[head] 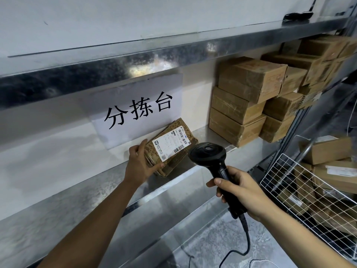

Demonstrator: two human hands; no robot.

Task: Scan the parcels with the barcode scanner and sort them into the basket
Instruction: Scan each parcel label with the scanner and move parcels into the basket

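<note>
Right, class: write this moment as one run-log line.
phase: scanning | left hand: holds parcel | right hand: grips barcode scanner, aimed at parcel | basket: parcels inside

Parcel sorting station: galvanised metal shelf [202,136], stacked brown taped cardboard boxes [251,82], white paper sign "分拣台" [139,111], white wire basket [301,190].

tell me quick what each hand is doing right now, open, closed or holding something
Left hand: fingers curled round the labelled parcel, holding it tilted on the shelf.
Right hand: gripping the handle of the barcode scanner.
</note>
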